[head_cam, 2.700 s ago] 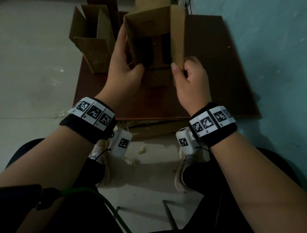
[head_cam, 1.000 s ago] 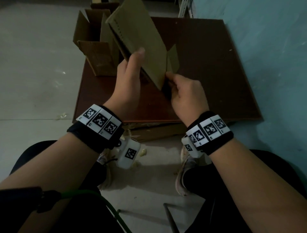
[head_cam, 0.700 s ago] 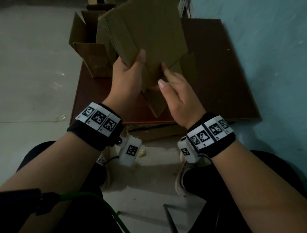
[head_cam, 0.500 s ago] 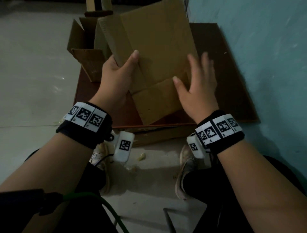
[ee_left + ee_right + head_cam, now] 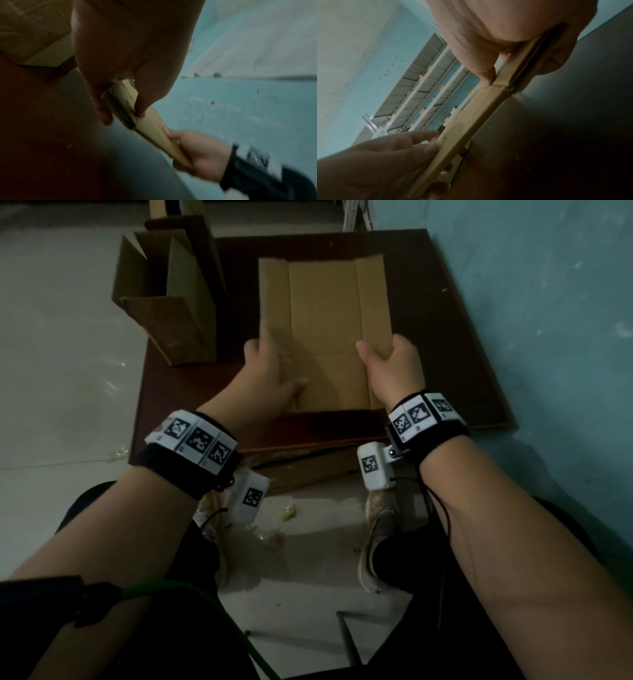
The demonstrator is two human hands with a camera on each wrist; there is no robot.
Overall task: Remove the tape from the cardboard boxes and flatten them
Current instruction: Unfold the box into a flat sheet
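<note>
The flattened box [image 5: 323, 333] lies in the upper middle of the head view, over the dark brown table [image 5: 445, 354], its near end lifted a little. The right hand [image 5: 394, 371] pinches its right edge, thumb on top and fingers curled beneath; the left hand [image 5: 270, 381] holds the left edge, thumb above and fingers below (the left wrist view shows the layers caught between them). To finish this step well, I'd say lower the near end squarely, then press palms along the creases so the flaps stay down and nothing springs back. Counting cardboard: one flattened box in the hands, one open box [image 5: 168, 302] standing at the upper left of the frame, not yet flattened, and more flat cardboard [image 5: 308, 470] poking out under the table's near edge, count unclear. I see no tape on the flat one.
</note>
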